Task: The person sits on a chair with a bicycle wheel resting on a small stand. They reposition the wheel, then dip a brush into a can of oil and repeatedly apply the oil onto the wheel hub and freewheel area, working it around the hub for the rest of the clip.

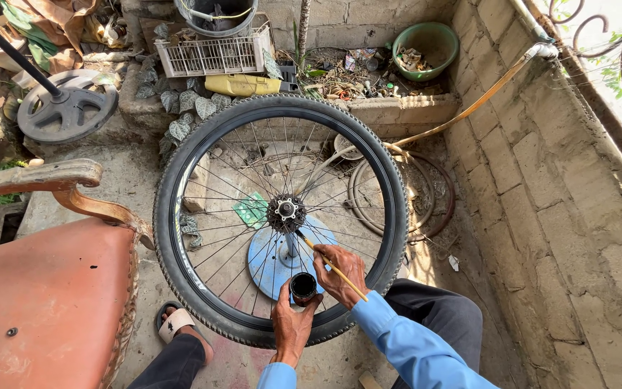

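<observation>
Right hand (340,272) first: fingers pinched around a thin yellow-handled brush (329,265), held like a pen, its dark tip reaching up between the spokes toward the hub (286,211). The handle's far end sticks out past the knuckles toward the blue sleeve (412,338).

Left hand (291,323) now — fingers wrapped around a small dark cup (303,287), open mouth up, something black inside. It sits just below the brush hand, the two nearly touching, both over the lower part of the wheel.

And the wheel (280,216) itself — a bicycle wheel with a knobbly black tyre (170,238), lying flat on a stand with a round blue base (271,263) visible through the spokes. The hub's toothed cog sits dead centre, facing up.

Moving outward: the person's foot in a pale sandal (174,322) pokes out under the tyre's near-left edge, dark trousers on both sides. To the left, a worn orange chair seat (44,302) with a carved wooden arm. Beyond the wheel, a bare rim (397,194) lies on the ground by the brick wall (541,180), a tan hose (462,112) running along it. On the ledge behind: a white plastic crate (214,52), a yellow container (242,85), a green basin (426,47). Far left, a grey round weight plate (66,108) with a black rod rising from it.
</observation>
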Demonstrator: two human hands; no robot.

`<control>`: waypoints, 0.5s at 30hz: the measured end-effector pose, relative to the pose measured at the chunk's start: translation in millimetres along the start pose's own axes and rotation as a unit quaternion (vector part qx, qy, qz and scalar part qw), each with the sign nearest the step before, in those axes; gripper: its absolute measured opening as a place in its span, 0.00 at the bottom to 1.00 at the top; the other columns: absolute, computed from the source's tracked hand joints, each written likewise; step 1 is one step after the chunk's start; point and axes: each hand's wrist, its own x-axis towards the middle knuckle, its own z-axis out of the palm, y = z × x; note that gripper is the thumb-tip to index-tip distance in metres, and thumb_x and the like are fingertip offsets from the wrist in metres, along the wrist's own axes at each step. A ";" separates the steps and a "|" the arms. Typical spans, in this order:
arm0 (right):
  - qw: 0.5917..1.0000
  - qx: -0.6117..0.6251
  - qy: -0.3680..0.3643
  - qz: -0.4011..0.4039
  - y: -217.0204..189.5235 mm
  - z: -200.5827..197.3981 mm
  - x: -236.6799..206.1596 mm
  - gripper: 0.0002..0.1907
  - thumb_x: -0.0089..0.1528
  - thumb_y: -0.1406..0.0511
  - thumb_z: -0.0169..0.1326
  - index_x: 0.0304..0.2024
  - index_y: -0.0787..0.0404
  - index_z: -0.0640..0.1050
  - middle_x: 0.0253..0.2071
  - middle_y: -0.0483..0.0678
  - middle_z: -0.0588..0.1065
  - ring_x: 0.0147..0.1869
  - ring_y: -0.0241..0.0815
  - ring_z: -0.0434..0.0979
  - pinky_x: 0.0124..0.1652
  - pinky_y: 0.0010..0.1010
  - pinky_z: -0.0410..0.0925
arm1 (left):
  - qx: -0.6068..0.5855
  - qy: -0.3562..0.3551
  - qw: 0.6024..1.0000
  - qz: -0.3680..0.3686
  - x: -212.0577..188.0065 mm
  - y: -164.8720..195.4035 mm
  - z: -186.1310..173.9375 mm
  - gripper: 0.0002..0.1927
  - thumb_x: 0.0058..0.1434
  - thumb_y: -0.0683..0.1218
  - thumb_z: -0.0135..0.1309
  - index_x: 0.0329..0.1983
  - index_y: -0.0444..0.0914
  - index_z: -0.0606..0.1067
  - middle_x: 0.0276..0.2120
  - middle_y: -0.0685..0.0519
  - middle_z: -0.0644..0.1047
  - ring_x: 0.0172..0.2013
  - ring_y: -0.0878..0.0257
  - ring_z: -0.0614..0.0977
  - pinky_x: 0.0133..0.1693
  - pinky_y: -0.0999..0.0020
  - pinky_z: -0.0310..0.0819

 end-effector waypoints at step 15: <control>1.000 0.008 -0.009 0.020 -0.3 -4.6 7.2 0.10 0.59 0.64 0.59 0.41 0.60 0.85 0.34 0.53 0.83 0.32 0.47 0.86 0.33 0.34 0.77 | 0.004 0.005 1.000 0.012 -2.2 3.4 3.6 0.32 0.50 0.47 0.70 0.58 0.39 0.73 0.42 0.51 0.84 0.44 0.58 0.86 0.50 0.60 0.80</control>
